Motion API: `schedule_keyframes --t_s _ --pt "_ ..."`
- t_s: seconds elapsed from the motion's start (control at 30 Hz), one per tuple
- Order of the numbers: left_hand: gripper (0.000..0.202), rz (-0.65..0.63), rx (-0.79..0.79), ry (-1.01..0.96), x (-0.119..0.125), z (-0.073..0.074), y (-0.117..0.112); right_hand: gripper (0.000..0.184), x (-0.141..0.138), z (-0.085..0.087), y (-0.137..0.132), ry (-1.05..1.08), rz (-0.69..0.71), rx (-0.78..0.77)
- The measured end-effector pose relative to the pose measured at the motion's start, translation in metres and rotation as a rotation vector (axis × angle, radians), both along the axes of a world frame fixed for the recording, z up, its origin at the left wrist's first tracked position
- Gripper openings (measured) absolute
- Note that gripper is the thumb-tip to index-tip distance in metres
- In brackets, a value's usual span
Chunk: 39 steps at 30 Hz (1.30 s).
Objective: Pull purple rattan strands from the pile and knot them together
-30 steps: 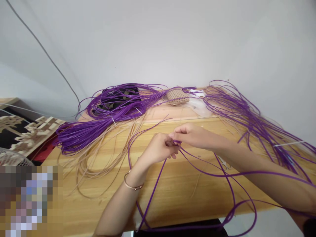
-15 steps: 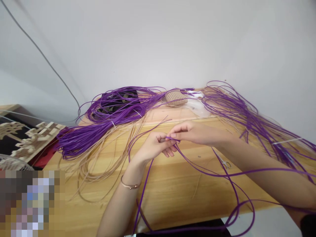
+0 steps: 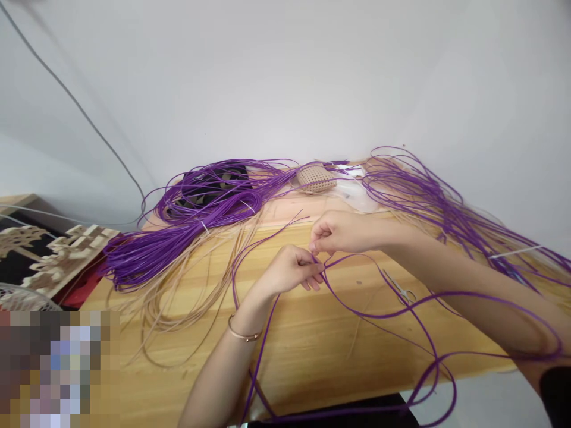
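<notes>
Purple cords [image 3: 357, 311] run in loose loops from between my hands, over the table and past its front edge. My left hand [image 3: 298, 270], with a thin bangle on the wrist, pinches the cords where they cross. Just above and to the right, my right hand [image 3: 330, 233] has its thumb and forefinger closed on a purple cord close to that crossing. The fingers partly hide the crossing, so its exact form is unclear. Small scissors [image 3: 405, 292] lie on the table below my right forearm.
A tied purple cord bundle [image 3: 154, 257] and tan strands [image 3: 165, 318] lie at left. Behind are a black bag [image 3: 216, 184] and a woven tan piece [image 3: 316, 178]. More purple cords [image 3: 428, 196] spread at right. Wooden cut-outs [image 3: 66, 255] stand beyond the wooden table's [image 3: 312, 362] left side.
My right hand has shifted slightly and now pinches just above my left fingers. A cord loop has opened to the right of the hands, and the long cord over my right forearm has curled round.
</notes>
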State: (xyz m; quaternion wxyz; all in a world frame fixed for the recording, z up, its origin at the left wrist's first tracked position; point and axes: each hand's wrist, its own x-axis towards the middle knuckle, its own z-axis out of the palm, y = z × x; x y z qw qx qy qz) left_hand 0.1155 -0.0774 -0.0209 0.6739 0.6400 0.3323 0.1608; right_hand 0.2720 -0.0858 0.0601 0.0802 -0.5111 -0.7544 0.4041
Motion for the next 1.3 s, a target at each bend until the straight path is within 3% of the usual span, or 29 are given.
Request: schedule_keyframes --t_s 0.17,0.27,0.47,0.57,0.63,0.73,0.87,1.07,1.2,1.3 --pt "0.019 0.047 0.027 -0.062 -0.007 -0.002 0.006 0.016 0.021 -0.011 0.008 0.398 0.109 -0.236" --pt "0.020 0.048 0.037 -0.086 -0.007 -0.004 0.006 0.034 0.030 -0.016 0.012 0.519 0.147 -0.356" --pt "0.021 0.094 0.047 -0.033 -0.004 -0.009 0.008 0.029 0.022 -0.020 0.017 0.717 0.097 -0.459" --pt "0.020 0.156 0.051 -0.057 -0.012 -0.005 0.013 0.039 0.017 -0.020 0.015 0.809 0.134 -0.414" --pt "0.021 0.164 0.055 -0.054 -0.016 -0.004 0.014 0.052 0.015 -0.017 0.014 0.746 0.178 -0.377" --pt "0.021 0.148 0.070 -0.021 -0.017 -0.006 0.012 0.052 0.010 -0.007 0.014 0.641 0.183 -0.369" --pt "0.021 0.183 0.077 -0.035 -0.017 -0.009 0.009 0.040 -0.004 0.005 0.016 0.768 0.200 -0.347" --pt "0.019 0.138 0.074 0.059 -0.015 -0.013 0.000 0.070 -0.020 0.019 0.018 0.736 0.378 -0.140" --pt "0.021 0.075 0.009 0.127 -0.002 -0.037 -0.013 0.060 -0.031 0.054 0.024 0.466 0.386 -0.135" --pt "0.022 0.049 -0.001 0.164 0.004 -0.059 -0.022 0.047 -0.043 0.089 0.036 0.353 0.314 -0.069"
